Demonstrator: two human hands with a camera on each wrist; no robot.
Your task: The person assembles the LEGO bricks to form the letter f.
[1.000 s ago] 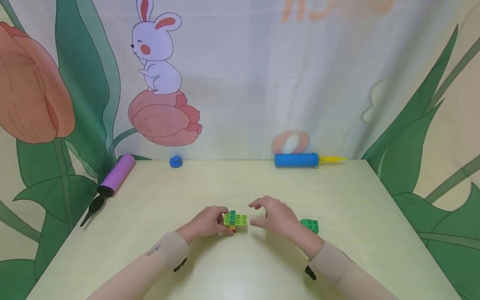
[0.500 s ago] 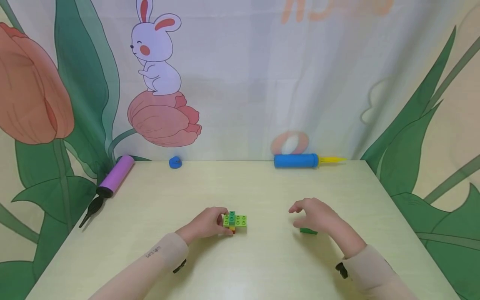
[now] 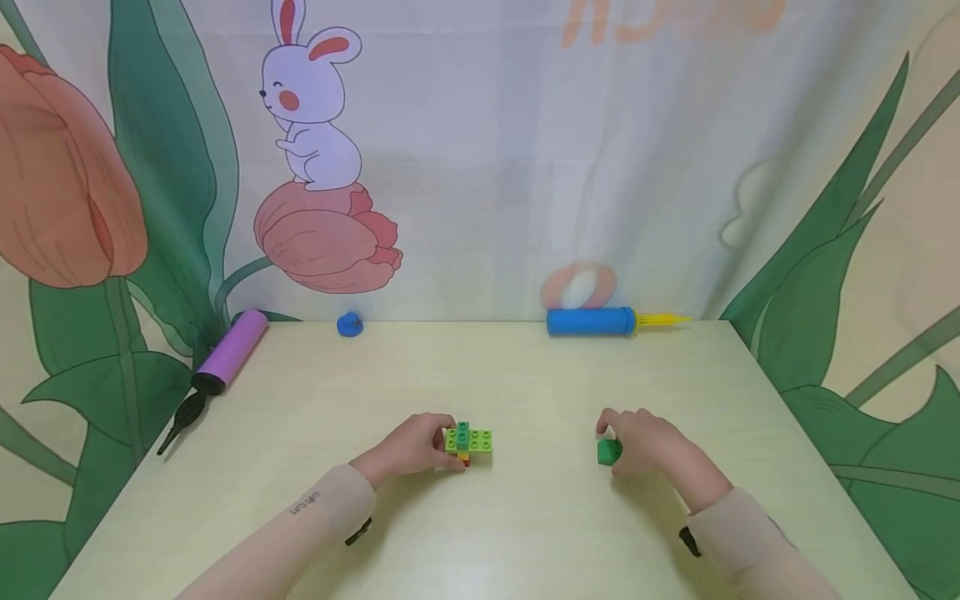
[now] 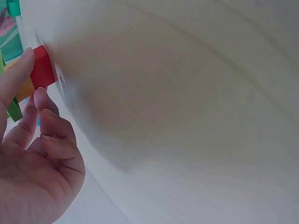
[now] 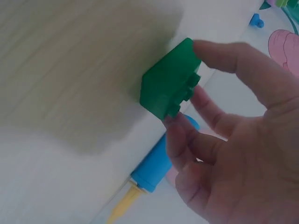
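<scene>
A small stack of toy building bricks stands on the table (image 3: pixel 525 525), left of centre, with a light green brick (image 3: pixel 483 440) and a darker green one (image 3: pixel 462 436) at its top. My left hand (image 3: pixel 411 445) grips it from the left, thumb and fingers on opposite sides. In the left wrist view a red brick (image 4: pixel 43 67) forms the stack's bottom, under a yellow one (image 4: pixel 25 88). Over to the right, my right hand (image 3: pixel 656 448) pinches a green brick (image 5: pixel 168 81) with a sloped end, thumb on one end and fingertips at the other, studs facing the palm.
At the back edge lie a blue balloon pump (image 3: pixel 590 322) with a yellow nozzle and a little blue toy duck (image 3: pixel 349 324). A purple pump (image 3: pixel 234 348) with a black nozzle lies along the left edge. A printed curtain (image 3: pixel 480 167) hangs behind the table.
My right hand has moved right, away from the brick stack, and its fingers have come down around the green brick. My left hand stays at the stack.
</scene>
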